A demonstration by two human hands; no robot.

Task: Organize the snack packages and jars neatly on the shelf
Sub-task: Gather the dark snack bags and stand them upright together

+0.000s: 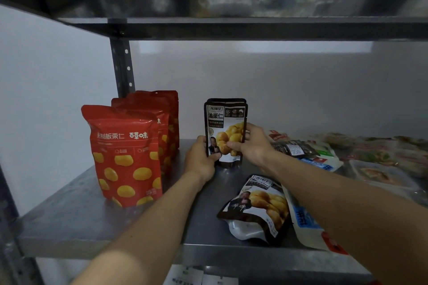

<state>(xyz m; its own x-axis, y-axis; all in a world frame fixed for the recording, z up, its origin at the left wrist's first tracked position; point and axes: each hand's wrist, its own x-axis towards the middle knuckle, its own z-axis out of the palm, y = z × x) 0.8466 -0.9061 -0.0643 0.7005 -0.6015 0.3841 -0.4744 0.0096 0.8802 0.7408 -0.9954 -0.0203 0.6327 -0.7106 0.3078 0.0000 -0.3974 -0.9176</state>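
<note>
The dark pouch point(225, 120) stood upright on the shelf point(69, 215), long axis vertical. Left hand point(200, 159) and right hand point(252, 146) gripped its opposite edges.

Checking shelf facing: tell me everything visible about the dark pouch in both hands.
The dark pouch is a glossy stand-up bag: dark border, pale panel, yellow chestnuts and a portrait. It stands upright on the metal shelf, front toward the camera, a twin behind. The left hand grips its left edge, the right hand its right.
</note>
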